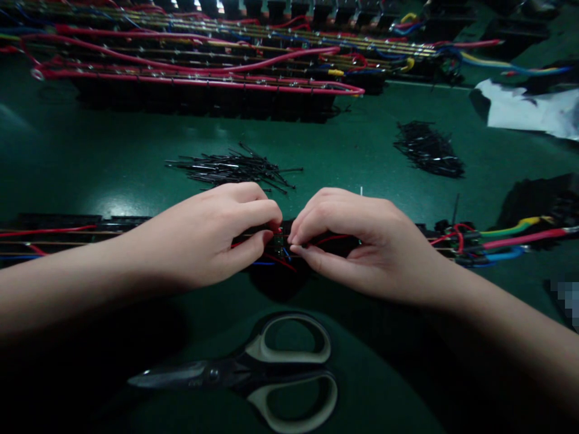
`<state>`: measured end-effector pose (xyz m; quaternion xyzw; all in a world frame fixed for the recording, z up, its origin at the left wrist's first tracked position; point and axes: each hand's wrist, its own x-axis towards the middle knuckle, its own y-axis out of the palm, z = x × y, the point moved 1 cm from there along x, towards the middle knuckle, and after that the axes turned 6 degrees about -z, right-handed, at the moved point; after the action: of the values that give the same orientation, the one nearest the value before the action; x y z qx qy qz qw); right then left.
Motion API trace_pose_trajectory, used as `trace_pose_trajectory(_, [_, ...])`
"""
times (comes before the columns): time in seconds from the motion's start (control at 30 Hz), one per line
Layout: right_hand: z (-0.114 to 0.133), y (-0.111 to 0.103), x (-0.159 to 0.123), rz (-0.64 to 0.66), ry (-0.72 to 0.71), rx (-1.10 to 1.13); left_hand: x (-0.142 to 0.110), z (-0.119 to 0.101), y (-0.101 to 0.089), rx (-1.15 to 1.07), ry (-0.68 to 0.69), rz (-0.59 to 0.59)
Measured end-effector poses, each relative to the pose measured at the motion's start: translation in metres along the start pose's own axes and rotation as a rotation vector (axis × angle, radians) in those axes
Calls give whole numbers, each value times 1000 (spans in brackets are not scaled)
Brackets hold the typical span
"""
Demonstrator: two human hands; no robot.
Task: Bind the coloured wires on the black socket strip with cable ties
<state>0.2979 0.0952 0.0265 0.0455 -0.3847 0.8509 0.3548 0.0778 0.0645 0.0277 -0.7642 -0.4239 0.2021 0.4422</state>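
A long black strip with red, blue and brown wires (49, 235) runs across the table in front of me. Over its middle, my left hand (221, 235) has thumb and index finger pinched beside a small green circuit board (279, 243). My right hand (366, 241) pinches at the other side of that board, fingertips close together near a short blue wire. What either pinch holds is too small or hidden to name. At the strip's right end, red, blue and yellow-green cables (520, 238) stick out.
Scissors with black and pale handles (215, 375) lie nearest me, blades to the left. Beyond the hands are two piles of black cable ties, one central (230, 169) and one to the right (429, 150). More wired strips (203, 90) line the back. A white sheet (525, 108) lies far right.
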Motion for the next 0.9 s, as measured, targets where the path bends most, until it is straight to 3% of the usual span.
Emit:
trace_pose_trajectory(0.47, [2,-1,-2,-16,-5,145,-1,2,0,-3,-17,-17])
trace_pose_trajectory(0.9, [0,-1,-2,-13,-61,140,-5,4,0,24,-117,-130])
